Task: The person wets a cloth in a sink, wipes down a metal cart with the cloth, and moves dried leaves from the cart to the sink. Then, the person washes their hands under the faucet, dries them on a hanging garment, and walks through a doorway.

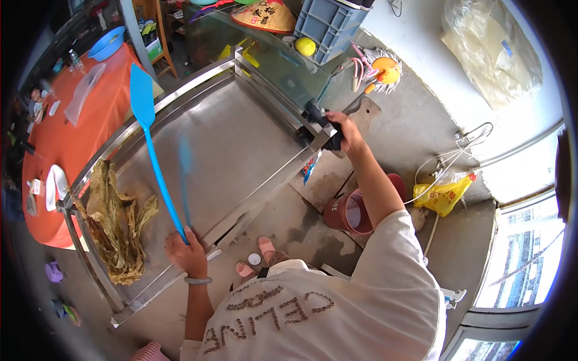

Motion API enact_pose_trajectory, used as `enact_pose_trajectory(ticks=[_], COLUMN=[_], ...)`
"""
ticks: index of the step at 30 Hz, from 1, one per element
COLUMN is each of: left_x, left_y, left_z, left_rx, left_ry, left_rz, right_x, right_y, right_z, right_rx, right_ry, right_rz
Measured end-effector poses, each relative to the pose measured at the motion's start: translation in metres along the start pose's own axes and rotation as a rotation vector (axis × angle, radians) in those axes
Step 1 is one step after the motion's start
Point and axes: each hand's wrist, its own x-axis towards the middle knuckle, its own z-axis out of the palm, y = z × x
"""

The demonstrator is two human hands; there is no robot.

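While the left hand (188,256), low in the left half of the frame, has its grip closed around the handle end of a blue swatter (144,108), that tool slants up and leftward across the steel desk (211,138), its flat head overlapping the far rail in this view. Right of upper centre, the right hand (346,131) is at the desk's corner against a dark bundle (333,137); its fingers are curved, but whether they pinch it I cannot tell. Left of the swatter, on the desk, lies a crumpled heap of brown dried leaves (117,222). Farther out, in the upper left, a blue basin (107,43) stands on a red cover (84,132). A straw hat (259,17) and a grey crate (328,30) sit near the top. Right of centre are a red bucket (338,213) and a yellow bag (445,194); pink sandals (266,245) show at lower centre.
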Motion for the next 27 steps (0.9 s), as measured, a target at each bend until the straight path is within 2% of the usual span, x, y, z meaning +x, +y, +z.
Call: enact_pose_trajectory(ticks=[1, 2, 3, 4, 6, 9, 11, 12, 15, 17, 19, 22, 27], left_x=[0.0, 0.001, 0.002, 0.003, 0.003, 0.003, 0.002, 0.002, 0.003, 0.002, -0.001, -0.001, -0.002], left_y=[0.0, 0.0, 0.0, -0.001, -0.003, -0.004, -0.001, -0.001, 0.001, -0.001, -0.005, -0.003, -0.005], left_z=[-0.001, -0.002, -0.002, -0.003, -0.002, -0.003, -0.002, -0.001, -0.003, -0.003, -0.001, -0.002, -0.002], left_rx=[0.009, 0.0, -0.007, -0.016, -0.009, -0.007, -0.021, -0.029, -0.041, -0.038, -0.034, -0.046, -0.051], left_ry=[0.017, 0.017, 0.015, 0.013, -0.006, -0.028, -0.035, -0.028, -0.022, -0.023, -0.033, -0.039, -0.041], left_rz=[-0.011, 0.01, 0.03, 0.05, 0.048, 0.038, 0.031, 0.022, 0.024, 0.022, 0.012, -0.011, -0.001], right_x=[0.019, 0.018, 0.021, 0.001, -0.055, -0.114, -0.148, -0.157, -0.137, -0.092, -0.075, -0.077, -0.107], right_y=[0.029, 0.045, 0.069, 0.083, 0.079, 0.066, 0.046, 0.037, 0.035, 0.06, 0.07, 0.063, 0.068], right_z=[-0.024, -0.039, -0.062, -0.065, -0.042, -0.006, 0.035, 0.056, 0.093, 0.092, 0.103, 0.101, 0.077], right_rx=[0.032, 0.017, -0.137, -0.305, -0.588, -0.537, -0.983, -1.079, -1.296, -1.512, -1.654, -1.688, -1.711], right_ry=[0.109, 0.191, 0.221, 0.195, 0.157, 0.128, 0.099, 0.11, 0.066, -0.043, 0.037, 0.022, 0.103], right_rz=[-0.04, 0.063, 0.07, -0.082, -0.014, -0.046, -0.664, -0.803, -1.03, -1.03, -0.913, -0.749, -0.706])
